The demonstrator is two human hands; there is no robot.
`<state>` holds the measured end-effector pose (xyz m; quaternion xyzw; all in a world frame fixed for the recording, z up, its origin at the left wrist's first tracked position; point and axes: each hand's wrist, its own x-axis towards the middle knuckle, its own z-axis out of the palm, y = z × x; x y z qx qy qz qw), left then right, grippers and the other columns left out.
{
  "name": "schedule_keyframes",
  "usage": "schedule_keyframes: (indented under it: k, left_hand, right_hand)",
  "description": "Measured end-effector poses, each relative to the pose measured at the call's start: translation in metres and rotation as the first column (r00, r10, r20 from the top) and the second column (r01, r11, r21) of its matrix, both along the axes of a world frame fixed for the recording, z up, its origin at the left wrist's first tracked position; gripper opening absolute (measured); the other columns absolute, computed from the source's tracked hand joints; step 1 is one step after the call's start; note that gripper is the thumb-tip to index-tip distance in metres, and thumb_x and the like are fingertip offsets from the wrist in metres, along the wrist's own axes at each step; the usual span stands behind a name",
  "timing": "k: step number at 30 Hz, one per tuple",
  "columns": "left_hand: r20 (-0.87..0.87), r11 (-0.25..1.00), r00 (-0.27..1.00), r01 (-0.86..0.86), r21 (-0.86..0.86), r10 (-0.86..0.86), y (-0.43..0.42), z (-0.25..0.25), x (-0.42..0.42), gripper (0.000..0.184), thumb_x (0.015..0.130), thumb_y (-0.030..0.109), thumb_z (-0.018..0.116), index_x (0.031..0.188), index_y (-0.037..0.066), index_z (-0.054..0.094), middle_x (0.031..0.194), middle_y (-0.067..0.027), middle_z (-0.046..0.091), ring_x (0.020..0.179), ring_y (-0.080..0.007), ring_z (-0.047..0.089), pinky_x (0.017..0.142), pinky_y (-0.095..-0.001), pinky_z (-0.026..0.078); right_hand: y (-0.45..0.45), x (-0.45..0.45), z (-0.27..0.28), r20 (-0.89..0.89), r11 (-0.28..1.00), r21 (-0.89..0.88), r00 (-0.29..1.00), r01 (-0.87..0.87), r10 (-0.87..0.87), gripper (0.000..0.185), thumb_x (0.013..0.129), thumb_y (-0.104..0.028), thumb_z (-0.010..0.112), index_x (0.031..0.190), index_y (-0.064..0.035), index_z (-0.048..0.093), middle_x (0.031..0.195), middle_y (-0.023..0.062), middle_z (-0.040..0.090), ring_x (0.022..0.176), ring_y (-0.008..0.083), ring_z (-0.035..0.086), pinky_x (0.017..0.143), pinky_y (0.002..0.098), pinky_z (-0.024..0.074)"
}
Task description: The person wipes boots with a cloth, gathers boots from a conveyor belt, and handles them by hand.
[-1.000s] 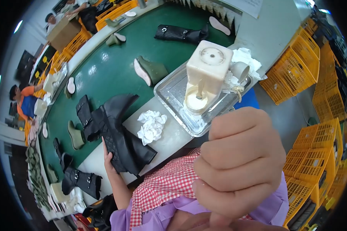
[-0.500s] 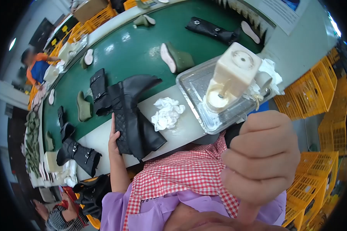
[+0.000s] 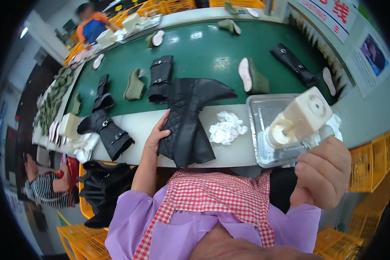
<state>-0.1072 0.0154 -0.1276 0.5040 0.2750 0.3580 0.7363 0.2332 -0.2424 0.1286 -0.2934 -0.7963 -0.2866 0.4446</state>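
Observation:
A black quilted boot point(image 3: 186, 121) lies over the edge of the white ledge point(image 3: 234, 154) and the green belt point(image 3: 199, 47). My left hand point(image 3: 157, 133) grips its left side, thumb on the quilting and fingers partly hidden behind it. Near the camera on the right, my right hand point(image 3: 323, 173) is curled closed; whatever it may hold is hidden. Just beyond it, a metal tray point(image 3: 260, 130) holds a white glue container point(image 3: 301, 115) with a round cup at its base. Crumpled white paper point(image 3: 227, 128) rests between boot and tray.
Black boots point(image 3: 112, 134) and green boots point(image 3: 135, 84) are spread along the belt and ledge. Yellow crates point(image 3: 370, 160) stand at the right, and one at the lower left holds black boots point(image 3: 104, 186). One person point(image 3: 91, 26) is at the far left, another point(image 3: 54, 186) nearer.
The view has swung left, shifting the table rightward in the frame. My right hand is lower and farther from the camera, still curled. My left hand stays on the boot.

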Motion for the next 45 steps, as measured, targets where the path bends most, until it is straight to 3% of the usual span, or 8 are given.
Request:
schedule_keyframes:
  k: [4,6,18,20,25,28,33,45]
  left_hand:
    - [-0.131,0.981,0.991,0.009,0.195,0.017,-0.01,0.029,-0.016,0.099,0.062,0.022,0.081,0.147,0.003,0.033,0.149,-0.0119,0.035,0.138,-0.022,0.032,0.114,-0.032,0.019]
    - [-0.2,0.976,0.976,0.119,0.18,-0.082,-0.019,0.051,-0.026,0.098,0.062,0.019,0.081,0.146,0.002,0.034,0.149,-0.0116,0.037,0.137,-0.0214,0.033,0.113,-0.032,0.02]
    - [-0.441,0.999,0.897,-0.035,0.028,0.043,-0.063,0.086,-0.102,0.085,0.069,0.003,0.074,0.145,0.011,0.039,0.14,-0.0053,0.048,0.121,-0.0186,0.05,0.104,-0.0312,0.037]
    - [-0.772,0.967,0.632,0.146,0.207,0.07,-0.06,0.075,-0.109,0.082,0.071,0.004,0.073,0.145,0.015,0.039,0.139,-0.0069,0.049,0.122,-0.0204,0.049,0.103,-0.0318,0.038]
    - [-0.901,0.949,0.43,0.261,0.178,0.05,-0.061,0.085,-0.101,0.082,0.074,0.01,0.074,0.146,0.02,0.036,0.139,-0.0141,0.049,0.119,-0.0269,0.053,0.099,-0.0351,0.042]
    - [-0.945,0.938,0.317,0.298,0.178,0.079,-0.061,0.093,-0.098,0.081,0.073,0.01,0.075,0.145,0.017,0.039,0.135,-0.014,0.054,0.101,-0.0258,0.063,0.089,-0.0365,0.048]
    - [-0.969,0.877,0.139,0.414,0.242,0.202,-0.062,0.103,-0.091,0.072,0.076,0.026,0.074,0.141,0.018,0.043,0.114,-0.021,0.062,0.097,-0.0349,0.063,0.088,-0.0396,0.047]
    - [-0.885,0.841,0.289,0.304,0.447,0.366,-0.057,0.077,-0.084,0.058,0.078,0.034,0.072,0.129,0.018,0.052,0.112,-0.0219,0.059,0.105,-0.038,0.058,0.089,-0.0425,0.046]
  right_hand:
    - [-0.006,-0.002,0.0,0.032,0.993,-0.087,0.997,0.079,-0.076,0.046,0.087,-0.044,0.063,0.075,0.0004,0.061,0.061,0.01,0.057,0.053,0.0224,0.053,0.045,0.0319,0.0401]
    - [-0.005,-0.004,0.001,0.055,0.985,-0.119,0.991,0.127,-0.122,0.046,0.089,-0.042,0.062,0.076,0.0018,0.061,0.061,0.0106,0.058,0.053,0.0239,0.054,0.046,0.0334,0.0411]
    - [0.007,-0.018,-0.003,0.007,0.937,-0.224,0.962,0.268,-0.273,0.038,0.08,-0.037,0.068,0.078,0.0007,0.062,0.068,0.0084,0.057,0.06,0.0263,0.053,0.052,0.0341,0.0385]
    - [0.016,-0.018,-0.005,0.021,0.935,-0.267,0.971,0.233,-0.237,0.035,0.078,-0.033,0.07,0.077,0.0007,0.061,0.068,0.008,0.056,0.061,0.0264,0.052,0.053,0.0342,0.0379]
    - [0.032,-0.017,-0.011,0.085,0.939,-0.284,0.981,0.193,-0.176,0.025,0.07,-0.019,0.075,0.077,0.0008,0.06,0.064,0.0076,0.051,0.055,0.0241,0.045,0.049,0.0349,0.0321]
    - [0.037,-0.014,-0.014,0.079,0.947,-0.283,0.988,0.152,-0.135,0.023,0.069,-0.015,0.075,0.077,0.0009,0.06,0.063,0.0075,0.05,0.054,0.0239,0.044,0.049,0.0347,0.0307]
    - [0.055,-0.015,-0.033,0.081,0.921,-0.359,0.988,0.149,-0.129,0.021,0.069,-0.011,0.075,0.077,-0.0017,0.058,0.062,0.0062,0.047,0.056,0.0232,0.045,0.05,0.0357,0.0336]
    - [0.083,-0.007,-0.068,0.197,0.876,-0.405,0.961,0.262,-0.196,0.021,0.075,-0.014,0.072,0.071,-0.0063,0.053,0.061,0.0065,0.045,0.06,0.0229,0.049,0.056,0.0354,0.0409]
